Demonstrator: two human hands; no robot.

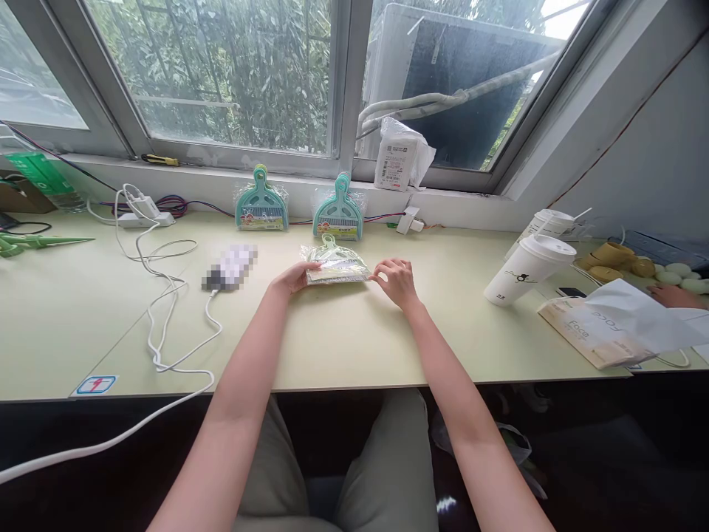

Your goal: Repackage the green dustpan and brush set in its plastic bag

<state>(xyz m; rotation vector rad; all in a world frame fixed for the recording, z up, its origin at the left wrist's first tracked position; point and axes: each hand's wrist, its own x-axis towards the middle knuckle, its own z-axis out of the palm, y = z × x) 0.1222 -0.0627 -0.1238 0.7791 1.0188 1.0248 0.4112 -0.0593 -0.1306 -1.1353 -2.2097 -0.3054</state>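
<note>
Left hand [296, 278] clasps a bagged dustpan-and-brush set [337, 267] (likely light, stiff, slick-filmed; best gripped by its rim); right hand [396, 282] pinches its corner.

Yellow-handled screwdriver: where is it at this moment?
In the head view, the yellow-handled screwdriver lies on the windowsill, left of the two upright turquoise dustpan sets.

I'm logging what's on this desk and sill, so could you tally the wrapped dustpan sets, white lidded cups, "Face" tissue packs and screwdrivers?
Wrapped dustpan sets: 3 (any hidden behind: cannot tell)
White lidded cups: 2
"Face" tissue packs: 1
Screwdrivers: 1
Total: 7
</note>
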